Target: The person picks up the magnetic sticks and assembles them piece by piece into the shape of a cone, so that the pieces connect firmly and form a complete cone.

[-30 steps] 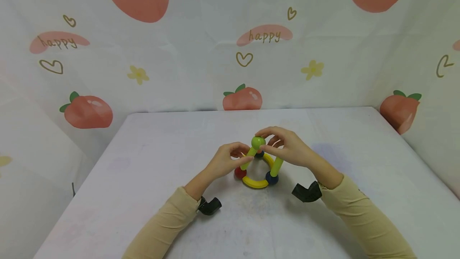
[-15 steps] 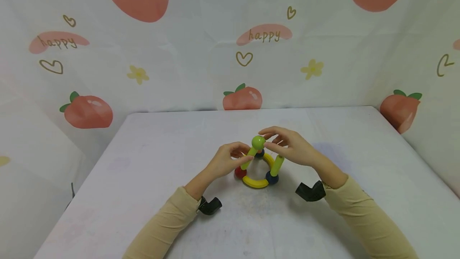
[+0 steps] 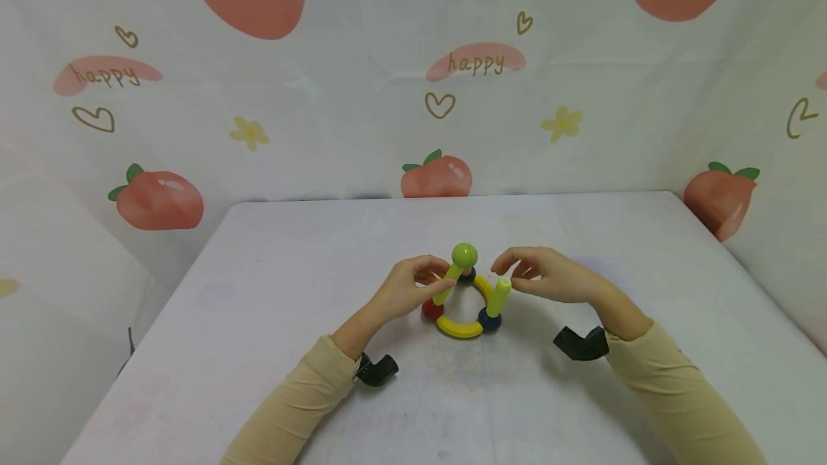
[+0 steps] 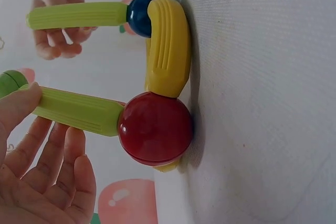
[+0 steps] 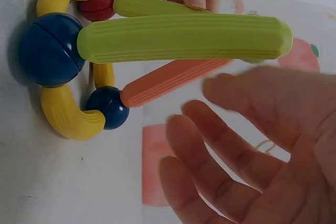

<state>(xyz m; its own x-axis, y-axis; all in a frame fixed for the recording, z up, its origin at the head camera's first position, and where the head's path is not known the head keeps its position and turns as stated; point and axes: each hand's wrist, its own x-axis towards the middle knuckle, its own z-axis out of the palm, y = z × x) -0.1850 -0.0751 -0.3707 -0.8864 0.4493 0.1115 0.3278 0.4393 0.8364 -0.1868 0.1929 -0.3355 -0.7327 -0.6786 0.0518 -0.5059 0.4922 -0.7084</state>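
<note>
A magnetic stick-and-ball toy stands on the table, its base a ring of curved yellow pieces (image 3: 459, 328) joined by a red ball (image 4: 156, 128) and two blue balls (image 5: 52, 49). My left hand (image 3: 403, 291) pinches the green stick (image 4: 79, 109) that leans up from the red ball, thumb on one side and fingers on the other. A green ball (image 3: 464, 255) caps that stick. From the far blue ball an orange stick (image 5: 173, 81) slants up toward it. My right hand (image 3: 549, 275) holds nothing, fingers loosely bent beside the upright green stick (image 5: 184, 38) on the near blue ball.
The white table (image 3: 258, 364) extends around the toy on every side. Behind it hangs a backdrop cloth (image 3: 349, 92) with printed peaches. A black camera mount (image 3: 581, 344) juts from the right wrist and another mount (image 3: 377, 370) from the left.
My right hand has left the green ball and moved right and slightly down, past the top of the right green stick. My left hand keeps its place on its stick.
</note>
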